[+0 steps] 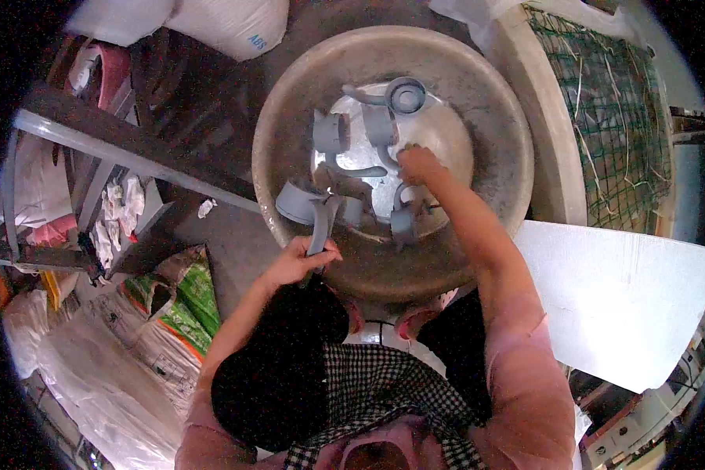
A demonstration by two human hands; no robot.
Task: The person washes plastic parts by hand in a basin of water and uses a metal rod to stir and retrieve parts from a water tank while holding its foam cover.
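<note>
Our left hand (pixel 298 262) grips a grey handled part (pixel 319 227) at the basin's (pixel 524 157) near-left rim; our right hand (pixel 421 164) reaches inside.
The left hand is closed around the curved handle, thumb and fingers pressed to it. The right hand's fingers curl down near the middle of the basin, at the handle of a second grey part (pixel 379 125); we cannot tell whether they have hold of it. Around them lie a ringed grey piece (pixel 406 95) toward the far rim, a long-handled grey piece (pixel 333 135) toward the left rim and a smaller grey piece (pixel 403 225) toward the near rim. Beyond the right rim we see green mesh (pixel 619 117) and a white board (pixel 627 290); beyond the far-left rim, a white sack (pixel 231 27) lettered ABS.
</note>
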